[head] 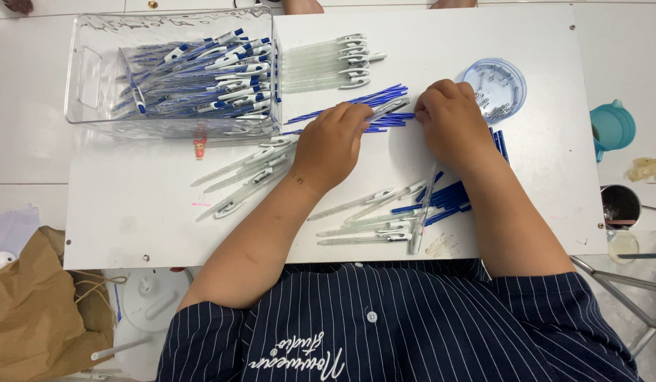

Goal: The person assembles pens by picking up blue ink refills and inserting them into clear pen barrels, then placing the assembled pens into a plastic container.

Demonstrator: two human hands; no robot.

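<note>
Hands are meeting over a fan of blue ink refills on the white tabletop. I am seeing the left hand curling around a clear pen barrel, and the right hand closing its fingertips at the refills; whether it is pinching one I cannot tell. Assembled pens are filling the clear plastic bin at far left. Empty barrels are lying beside it. A round blue lid is sitting right of the hands. White floor tiles are surrounding the table; a brown paper bag is slumping below left.
</note>
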